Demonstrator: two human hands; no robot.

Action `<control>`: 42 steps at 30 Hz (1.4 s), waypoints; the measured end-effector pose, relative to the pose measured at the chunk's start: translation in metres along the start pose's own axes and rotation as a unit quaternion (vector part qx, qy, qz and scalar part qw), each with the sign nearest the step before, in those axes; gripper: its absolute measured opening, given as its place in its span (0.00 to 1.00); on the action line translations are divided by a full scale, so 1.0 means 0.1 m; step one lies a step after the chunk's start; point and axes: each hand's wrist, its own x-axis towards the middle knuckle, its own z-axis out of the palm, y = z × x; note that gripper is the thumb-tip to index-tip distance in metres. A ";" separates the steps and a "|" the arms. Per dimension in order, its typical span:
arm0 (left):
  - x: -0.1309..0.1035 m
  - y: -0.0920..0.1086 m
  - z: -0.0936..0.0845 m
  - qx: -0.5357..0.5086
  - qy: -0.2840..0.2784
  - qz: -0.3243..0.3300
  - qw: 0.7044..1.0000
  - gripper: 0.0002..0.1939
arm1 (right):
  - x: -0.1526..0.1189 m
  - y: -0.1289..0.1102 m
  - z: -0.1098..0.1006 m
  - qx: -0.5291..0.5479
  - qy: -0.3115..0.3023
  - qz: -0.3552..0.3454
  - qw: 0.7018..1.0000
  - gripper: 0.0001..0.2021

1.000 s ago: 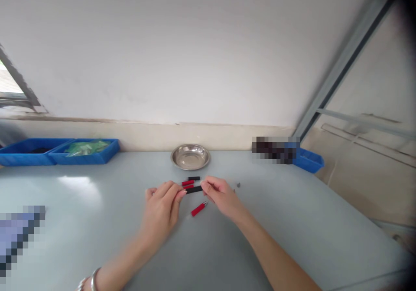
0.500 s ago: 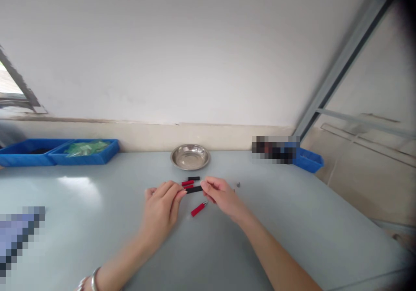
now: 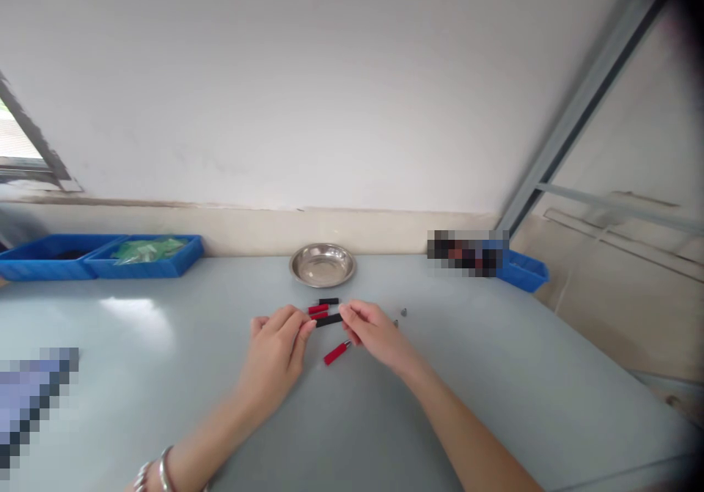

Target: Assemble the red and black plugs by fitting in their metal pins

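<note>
Between my two hands a black pen barrel [image 3: 328,320] is held nearly level above the table. The fingertips of my left hand [image 3: 279,339] pinch its left end. At its right end, the thumb and fingers of my right hand [image 3: 369,328] close round it and hide the tip. Just in front lies a red barrel [image 3: 336,353] with a silver tip, partly beside my right fingers. Behind the held barrel are a red piece [image 3: 318,309], another red one partly covered, and a black piece [image 3: 328,301]. Small silver parts [image 3: 404,312] lie right of my right hand.
A round steel dish [image 3: 323,265] stands near the wall. Two blue trays [image 3: 159,266] are at the back left, one with green plastic bags. At the back right sits a blue bin [image 3: 522,271] beside a blurred-out object. Another pixelated item [image 3: 33,397] lies at the left.
Both hands keep their hold on the black barrel, with only very slight finger movement. The small silver part just beside my right hand shows a little more.
</note>
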 end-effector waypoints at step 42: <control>0.05 -0.20 0.12 0.094 -0.086 -0.103 0.986 0.11 | -0.01 0.00 0.01 -0.293 0.110 0.063 0.948 0.07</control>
